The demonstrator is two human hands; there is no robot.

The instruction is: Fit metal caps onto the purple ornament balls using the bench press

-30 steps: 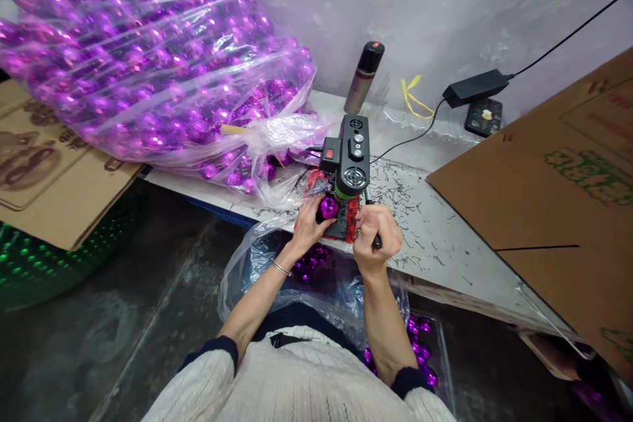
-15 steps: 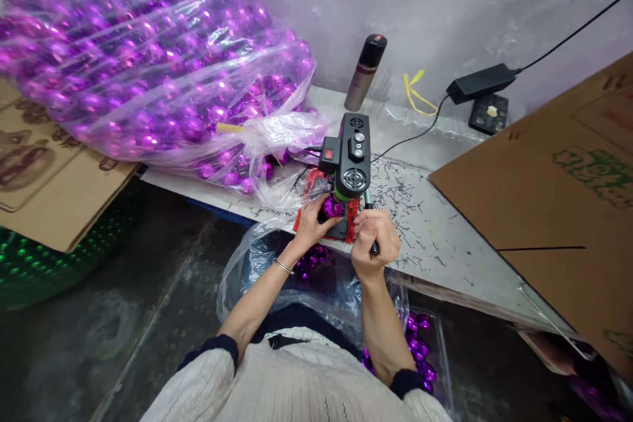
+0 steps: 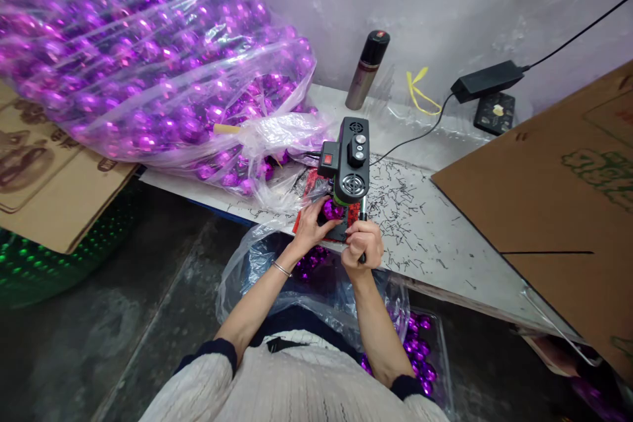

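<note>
My left hand [image 3: 311, 225] has its thumb and fingers around a shiny purple ball [image 3: 332, 210], holding it under the front end of a small black bench press [image 3: 353, 158]. A red switch shows on the box at the press's left side. My right hand [image 3: 364, 244] is wrapped round the press's lever handle [image 3: 363, 257], whose black lower end sticks out below the fist. Beneath the ball lies the red and dark base [image 3: 353, 214] of the press, partly hidden by my hands. The ball's contact point with the press is hidden.
A big clear bag of purple balls [image 3: 188, 79] leans at the left. Short dark bits [image 3: 400, 211] litter the white table. A spray can [image 3: 368, 69], a yellow ribbon [image 3: 418, 92] and a power adapter [image 3: 489, 81] are behind. A cardboard box [image 3: 554, 211] juts in right; an open plastic bag [image 3: 237, 277] hangs below.
My right hand has moved the lever handle a little left and down, nearer the ball. My left hand stays on the ball. The view has shifted slightly.
</note>
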